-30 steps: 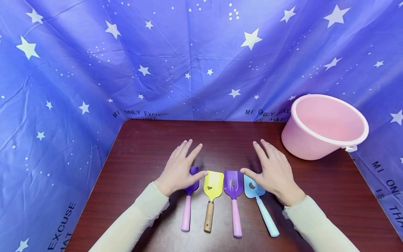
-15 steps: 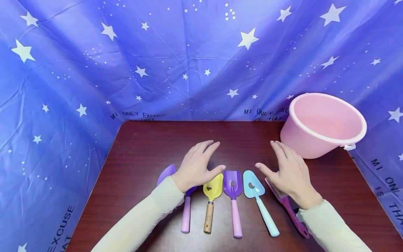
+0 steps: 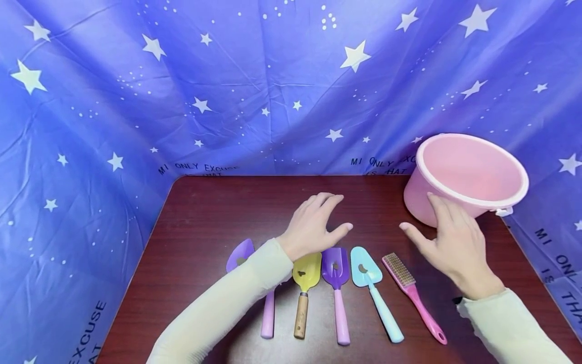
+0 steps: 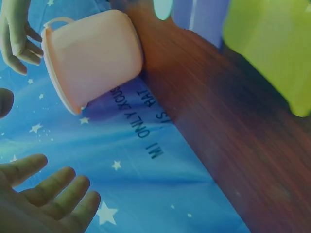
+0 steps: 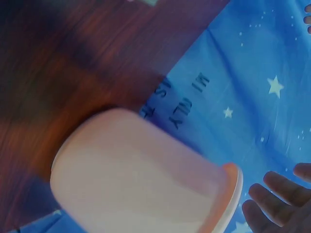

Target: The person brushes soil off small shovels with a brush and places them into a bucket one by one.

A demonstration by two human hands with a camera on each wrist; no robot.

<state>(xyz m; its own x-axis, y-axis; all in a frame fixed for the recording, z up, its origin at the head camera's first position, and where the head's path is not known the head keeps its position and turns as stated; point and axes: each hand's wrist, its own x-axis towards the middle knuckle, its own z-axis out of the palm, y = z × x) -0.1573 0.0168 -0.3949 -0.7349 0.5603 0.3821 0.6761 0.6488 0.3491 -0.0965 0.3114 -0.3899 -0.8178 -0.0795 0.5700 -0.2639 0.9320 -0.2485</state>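
My left hand (image 3: 313, 222), fingers loosely extended, is over the yellow scoop (image 3: 309, 268) with the wooden handle and holds nothing. Near the pink bucket (image 3: 418, 194), my right hand (image 3: 459, 247) is spread with nothing in it; its fingertips overlap the bucket in the head view. The right wrist view shows these fingers (image 5: 277, 189) just off the bucket's rim (image 5: 233, 194). To the right of the yellow scoop lie a purple scoop (image 3: 335, 263), a light blue trowel (image 3: 366, 268) and a pink brush (image 3: 411, 293). A lavender blade (image 3: 239, 255) and a pink handle (image 3: 268, 318) show around my left sleeve, which hides the rest.
The bucket stands at the back right corner of the dark wooden table (image 3: 218, 202), its white handle fitting (image 3: 502, 211) on the near right side. A blue cloth (image 3: 273, 76) with white stars hangs behind and along both sides.
Both hands have moved right over the tools, the right one up to the bucket. The brush and the lavender blade have come into view from beneath them. The tools have stayed in place.
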